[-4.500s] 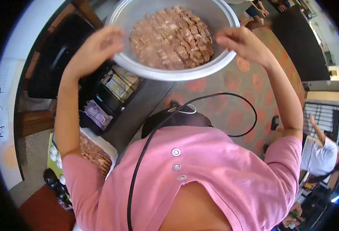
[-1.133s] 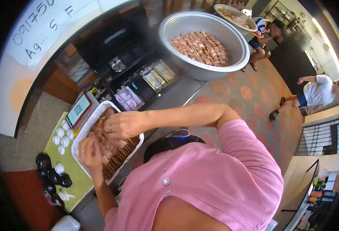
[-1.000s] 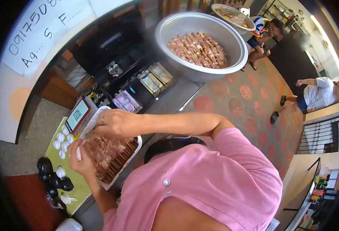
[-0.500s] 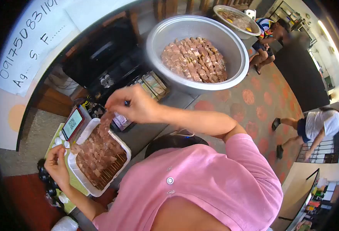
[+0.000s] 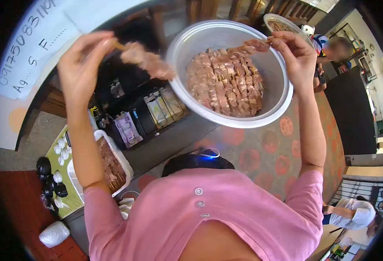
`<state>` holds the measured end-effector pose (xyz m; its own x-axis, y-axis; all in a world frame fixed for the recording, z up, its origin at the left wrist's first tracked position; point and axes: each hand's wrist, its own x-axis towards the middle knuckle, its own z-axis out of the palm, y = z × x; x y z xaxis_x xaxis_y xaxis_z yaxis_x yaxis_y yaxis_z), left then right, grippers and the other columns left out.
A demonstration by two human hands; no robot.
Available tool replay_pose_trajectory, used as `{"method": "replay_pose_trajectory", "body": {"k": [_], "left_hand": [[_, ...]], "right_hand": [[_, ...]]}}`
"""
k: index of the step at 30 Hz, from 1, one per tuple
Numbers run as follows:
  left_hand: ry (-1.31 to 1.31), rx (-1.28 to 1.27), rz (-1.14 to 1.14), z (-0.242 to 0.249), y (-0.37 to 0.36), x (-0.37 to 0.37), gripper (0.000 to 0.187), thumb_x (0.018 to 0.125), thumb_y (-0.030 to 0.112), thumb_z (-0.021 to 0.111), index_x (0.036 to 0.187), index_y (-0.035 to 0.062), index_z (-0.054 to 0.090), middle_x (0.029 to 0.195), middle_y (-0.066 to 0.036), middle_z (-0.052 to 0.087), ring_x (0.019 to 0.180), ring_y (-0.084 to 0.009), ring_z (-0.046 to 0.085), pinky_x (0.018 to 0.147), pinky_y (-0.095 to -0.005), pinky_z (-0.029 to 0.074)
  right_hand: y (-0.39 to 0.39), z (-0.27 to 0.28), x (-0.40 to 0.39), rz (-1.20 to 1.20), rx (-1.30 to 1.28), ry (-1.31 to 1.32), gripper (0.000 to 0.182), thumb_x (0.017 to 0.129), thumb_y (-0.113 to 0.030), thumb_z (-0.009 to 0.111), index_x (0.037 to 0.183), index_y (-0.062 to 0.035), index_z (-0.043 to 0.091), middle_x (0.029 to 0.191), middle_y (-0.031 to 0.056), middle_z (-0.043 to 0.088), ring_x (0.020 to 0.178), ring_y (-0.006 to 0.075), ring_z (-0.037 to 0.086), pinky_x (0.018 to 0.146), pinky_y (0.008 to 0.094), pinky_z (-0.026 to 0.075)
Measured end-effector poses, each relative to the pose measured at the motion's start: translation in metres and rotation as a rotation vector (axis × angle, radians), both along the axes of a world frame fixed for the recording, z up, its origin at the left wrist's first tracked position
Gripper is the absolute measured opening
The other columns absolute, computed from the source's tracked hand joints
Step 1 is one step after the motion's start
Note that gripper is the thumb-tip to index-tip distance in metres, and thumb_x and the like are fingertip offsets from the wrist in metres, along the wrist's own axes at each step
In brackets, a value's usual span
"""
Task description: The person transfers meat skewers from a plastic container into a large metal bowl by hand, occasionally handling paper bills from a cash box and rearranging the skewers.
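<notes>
My left hand [image 5: 82,61] is closed on the stick end of a raw meat skewer [image 5: 146,61], whose far tip reaches the near rim of a big metal basin [image 5: 180,93]. My right hand [image 5: 297,56] is up at the basin's right side. Its fingers pinch the end of another meat skewer [image 5: 249,47], which lies across over the basin. Inside the basin, rows of raw meat skewers [image 5: 226,89] are packed close together. Partly behind my left forearm, a white tray [image 5: 127,167] holds more meat skewers [image 5: 111,163].
Banknotes [image 5: 127,129] lie in a dark open box left of the basin. Black lidded containers [image 5: 48,174] and small white cups stand at far left. A second basin [image 5: 283,25] is at the back. One person [image 5: 322,48] sits there; another person [image 5: 357,213] is at right.
Both hands have risen away from the tray to the basin, the right one swinging far right. A skewer now shows in each hand. The camera view has shifted slightly.
</notes>
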<state>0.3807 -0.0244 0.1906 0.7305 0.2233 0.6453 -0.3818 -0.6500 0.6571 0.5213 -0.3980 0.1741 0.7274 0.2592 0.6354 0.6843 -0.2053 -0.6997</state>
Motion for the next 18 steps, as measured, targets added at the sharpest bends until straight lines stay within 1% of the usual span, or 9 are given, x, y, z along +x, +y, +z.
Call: {"method": "replay_pose_trajectory", "body": {"k": [2, 4, 6, 8, 9, 12, 13, 15, 18], "left_hand": [[0.085, -0.038, -0.147, -0.006, -0.015, 0.046, 0.018, 0.087, 0.010, 0.063, 0.099, -0.0030, 0.066, 0.092, -0.007, 0.068, 0.083, -0.0123, 0.063, 0.077, -0.0244, 0.050], [0.222, -0.010, -0.230, -0.025, -0.017, 0.093, 0.019, 0.089, 0.013, 0.061, 0.101, -0.0020, 0.065, 0.092, -0.008, 0.067, 0.083, -0.0119, 0.062, 0.077, -0.0241, 0.049], [0.356, -0.005, -0.316, -0.047, -0.019, 0.133, 0.019, 0.088, 0.013, 0.062, 0.100, -0.0015, 0.065, 0.088, -0.006, 0.067, 0.080, -0.0105, 0.062, 0.074, -0.0233, 0.049], [0.520, 0.008, -0.263, -0.061, -0.035, 0.155, 0.019, 0.087, 0.012, 0.062, 0.100, -0.0016, 0.066, 0.085, -0.006, 0.067, 0.076, -0.0105, 0.061, 0.071, -0.0234, 0.050], [0.563, 0.038, -0.321, -0.071, -0.038, 0.167, 0.019, 0.086, 0.011, 0.063, 0.099, -0.0022, 0.066, 0.082, -0.006, 0.067, 0.072, -0.0110, 0.061, 0.068, -0.0237, 0.050], [0.727, 0.005, -0.360, -0.104, -0.046, 0.195, 0.018, 0.083, 0.009, 0.063, 0.094, -0.0048, 0.066, 0.076, -0.008, 0.066, 0.067, -0.0112, 0.061, 0.060, -0.0243, 0.050], [0.733, 0.002, -0.353, -0.114, -0.051, 0.203, 0.018, 0.083, 0.009, 0.063, 0.094, -0.0048, 0.066, 0.076, -0.008, 0.066, 0.067, -0.0112, 0.061, 0.060, -0.0243, 0.050], [0.866, 0.092, -0.315, -0.136, -0.060, 0.216, 0.016, 0.082, 0.007, 0.063, 0.091, -0.0057, 0.067, 0.075, -0.008, 0.065, 0.065, -0.0112, 0.060, 0.056, -0.0250, 0.050], [0.991, 0.121, -0.280, -0.167, -0.065, 0.227, 0.013, 0.080, 0.005, 0.063, 0.087, -0.0059, 0.067, 0.073, -0.007, 0.065, 0.062, -0.0120, 0.060, 0.052, -0.0253, 0.049]], "right_hand": [[-0.018, -0.001, 0.027, -0.051, -0.077, 0.041, 0.016, 0.083, -0.005, 0.063, 0.098, 0.0018, 0.068, 0.081, 0.0055, 0.069, 0.076, 0.0085, 0.063, 0.071, 0.0221, 0.048], [-0.033, -0.007, 0.057, -0.026, -0.109, 0.050, 0.017, 0.084, -0.005, 0.062, 0.098, 0.0018, 0.068, 0.080, 0.0052, 0.069, 0.074, 0.0082, 0.062, 0.070, 0.0226, 0.048], [-0.047, -0.018, 0.086, 0.006, -0.134, 0.056, 0.018, 0.084, -0.006, 0.061, 0.099, 0.0018, 0.067, 0.079, 0.0048, 0.069, 0.073, 0.0079, 0.062, 0.069, 0.0231, 0.048], [-0.057, -0.030, 0.109, 0.004, -0.265, 0.164, 0.019, 0.084, -0.006, 0.059, 0.099, 0.0028, 0.066, 0.075, 0.0047, 0.067, 0.069, 0.0078, 0.060, 0.067, 0.0240, 0.047], [-0.059, -0.035, 0.115, -0.045, -0.330, 0.141, 0.019, 0.083, -0.006, 0.058, 0.097, 0.0042, 0.065, 0.072, 0.0043, 0.065, 0.066, 0.0081, 0.059, 0.064, 0.0247, 0.047], [-0.070, -0.053, 0.141, -0.016, -0.389, 0.218, 0.018, 0.082, -0.005, 0.058, 0.095, 0.0054, 0.065, 0.070, 0.0039, 0.064, 0.066, 0.0085, 0.059, 0.064, 0.0251, 0.047], [-0.071, -0.059, 0.146, -0.003, -0.359, 0.256, 0.018, 0.082, -0.004, 0.058, 0.095, 0.0056, 0.065, 0.069, 0.0038, 0.064, 0.066, 0.0089, 0.059, 0.064, 0.0254, 0.047], [-0.073, -0.067, 0.152, 0.023, -0.367, 0.312, 0.018, 0.081, -0.003, 0.057, 0.095, 0.0058, 0.065, 0.069, 0.0043, 0.064, 0.065, 0.0097, 0.059, 0.063, 0.0258, 0.047], [-0.078, -0.082, 0.164, 0.078, -0.398, 0.404, 0.019, 0.081, -0.002, 0.056, 0.095, 0.0061, 0.065, 0.069, 0.0057, 0.063, 0.063, 0.0115, 0.060, 0.062, 0.0268, 0.048]]}}
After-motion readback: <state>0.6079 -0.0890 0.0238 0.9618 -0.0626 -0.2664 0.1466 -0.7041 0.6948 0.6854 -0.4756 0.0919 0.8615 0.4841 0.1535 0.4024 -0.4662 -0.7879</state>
